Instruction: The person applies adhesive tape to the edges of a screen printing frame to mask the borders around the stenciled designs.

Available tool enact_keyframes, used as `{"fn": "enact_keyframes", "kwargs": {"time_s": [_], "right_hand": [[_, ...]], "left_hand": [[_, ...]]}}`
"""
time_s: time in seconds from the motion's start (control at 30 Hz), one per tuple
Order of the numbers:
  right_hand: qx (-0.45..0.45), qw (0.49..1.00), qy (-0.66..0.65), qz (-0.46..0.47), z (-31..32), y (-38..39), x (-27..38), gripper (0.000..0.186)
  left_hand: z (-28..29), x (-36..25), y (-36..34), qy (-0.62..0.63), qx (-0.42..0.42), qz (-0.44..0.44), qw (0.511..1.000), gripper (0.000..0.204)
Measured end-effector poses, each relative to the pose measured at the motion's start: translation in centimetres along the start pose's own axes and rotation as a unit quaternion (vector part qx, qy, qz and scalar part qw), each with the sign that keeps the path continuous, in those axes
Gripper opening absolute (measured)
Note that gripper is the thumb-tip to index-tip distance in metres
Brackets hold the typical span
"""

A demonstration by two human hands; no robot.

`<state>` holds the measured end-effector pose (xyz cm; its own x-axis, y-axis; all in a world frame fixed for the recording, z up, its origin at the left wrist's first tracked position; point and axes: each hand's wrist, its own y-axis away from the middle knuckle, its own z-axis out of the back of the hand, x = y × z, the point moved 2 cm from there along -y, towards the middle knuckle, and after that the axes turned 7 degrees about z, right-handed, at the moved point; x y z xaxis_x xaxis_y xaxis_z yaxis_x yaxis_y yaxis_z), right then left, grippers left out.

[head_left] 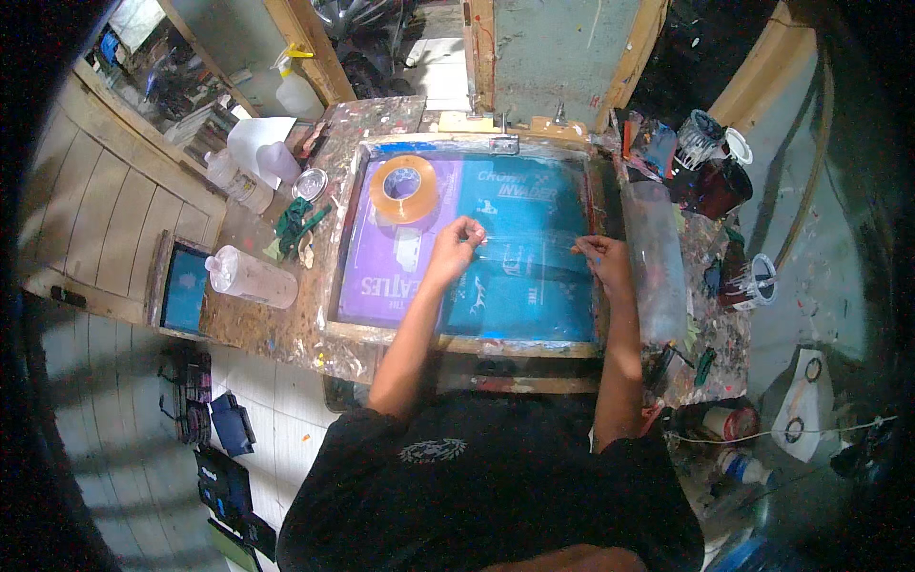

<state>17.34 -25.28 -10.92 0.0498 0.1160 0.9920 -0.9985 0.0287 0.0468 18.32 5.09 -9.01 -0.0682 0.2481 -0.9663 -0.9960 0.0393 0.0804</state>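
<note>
A strip of clear tape (527, 244) is stretched between my two hands, above the teal half of a screen-printing frame. My left hand (455, 252) pinches one end near the middle of the frame. At the frame's right side, my right hand (607, 263) grips the other end with its fingers closed. The wooden screen frame (438, 339) lies on the workbench, its mesh purple (370, 262) on the left and teal (564, 303) on the right, with pale lettering and designs. A roll of clear brown-tinted tape (421, 208) rests on the purple part, beyond my left hand.
Left on the paint-stained bench (286, 334) are a squeeze bottle (255, 276), another plastic bottle (236, 181), dark green cloth (297, 227) and a spray bottle (297, 95). To the right stand a clear plastic sheet (656, 262), paint-smeared tubs (717, 186) and a white cup (751, 283). A metal hinge clamp (504, 145) holds the far edge.
</note>
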Motion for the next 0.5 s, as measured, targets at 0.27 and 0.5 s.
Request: {"fn": "enact_keyframes", "kwargs": {"time_s": [0.27, 0.5], "right_hand": [[-0.035, 0.999, 0.0, 0.015, -0.5, 0.7, 1.3, 0.01], [0.07, 0.961, 0.172, 0.203, 0.3, -0.5, 0.5, 0.024]], "left_hand": [[-0.7, 0.3, 0.6, 0.082, -0.051, 0.063, 0.993, 0.002], [-0.5, 0.2, 0.3, -0.091, -0.036, -0.093, 0.991, 0.017]]}}
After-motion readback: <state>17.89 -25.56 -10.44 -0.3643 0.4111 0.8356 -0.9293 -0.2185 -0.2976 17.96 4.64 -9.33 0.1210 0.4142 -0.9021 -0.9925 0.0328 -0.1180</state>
